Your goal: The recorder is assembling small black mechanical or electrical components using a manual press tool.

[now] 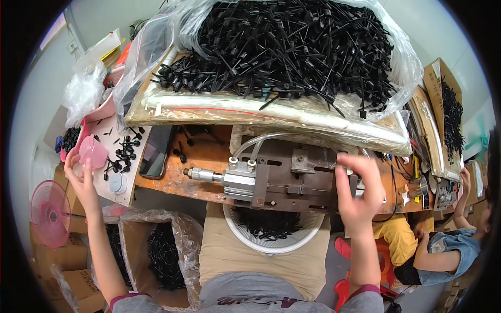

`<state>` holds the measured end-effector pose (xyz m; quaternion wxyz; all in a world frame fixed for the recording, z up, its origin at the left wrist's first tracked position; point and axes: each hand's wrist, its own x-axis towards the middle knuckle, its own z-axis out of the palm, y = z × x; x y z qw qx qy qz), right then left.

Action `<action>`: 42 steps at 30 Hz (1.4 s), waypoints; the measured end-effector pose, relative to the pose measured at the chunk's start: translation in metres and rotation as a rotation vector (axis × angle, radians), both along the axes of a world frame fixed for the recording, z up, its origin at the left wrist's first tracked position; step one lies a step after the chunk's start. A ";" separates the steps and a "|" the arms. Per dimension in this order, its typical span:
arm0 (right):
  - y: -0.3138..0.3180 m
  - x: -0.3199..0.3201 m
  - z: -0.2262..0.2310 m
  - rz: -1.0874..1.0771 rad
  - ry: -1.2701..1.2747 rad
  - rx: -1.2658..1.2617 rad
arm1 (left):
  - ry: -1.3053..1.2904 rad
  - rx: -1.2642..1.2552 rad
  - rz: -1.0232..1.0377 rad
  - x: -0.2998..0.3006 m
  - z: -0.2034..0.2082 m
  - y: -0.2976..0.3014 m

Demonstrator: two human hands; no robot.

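My left hand point(82, 175) is out at the left, its fingers closed on a small pink see-through cup point(95, 153) above a pale board. My right hand point(361, 189) hangs over the right end of a metal clamping fixture point(282, 180), thumb and forefinger curved toward each other. Motion blurs its fingertips, and I cannot tell whether anything is between them. A silver air cylinder point(240, 182) with clear hoses forms the fixture's left part. Under the fixture, a white basket point(271, 248) holding black plastic pieces rests on my lap.
A big heap of black stemmed parts point(292, 47) lies in a plastic-lined box ahead. Loose black parts point(125, 148), a round white lid point(118, 183) and a phone point(156, 151) lie left. Lined cartons point(164, 255) stand lower left. Another person point(443, 255) sits at right.
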<state>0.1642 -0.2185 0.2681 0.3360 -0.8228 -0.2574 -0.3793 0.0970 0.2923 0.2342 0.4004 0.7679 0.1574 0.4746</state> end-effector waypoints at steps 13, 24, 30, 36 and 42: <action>-0.004 0.127 0.021 -0.149 0.239 -0.128 | 0.023 0.409 -1.091 -0.014 -0.001 -0.227; -0.042 0.102 0.037 -0.136 0.334 0.076 | 0.107 -0.102 -1.221 -0.019 -0.014 -0.265; -0.068 0.091 0.040 -0.006 0.420 0.396 | 0.225 -0.429 -1.218 -0.012 -0.005 -0.276; -0.058 0.072 0.044 0.144 0.471 0.773 | 0.258 -0.838 -1.331 -0.005 0.006 -0.299; -0.023 -0.012 0.014 0.525 1.069 0.711 | 0.384 -1.049 -1.442 0.001 0.012 -0.305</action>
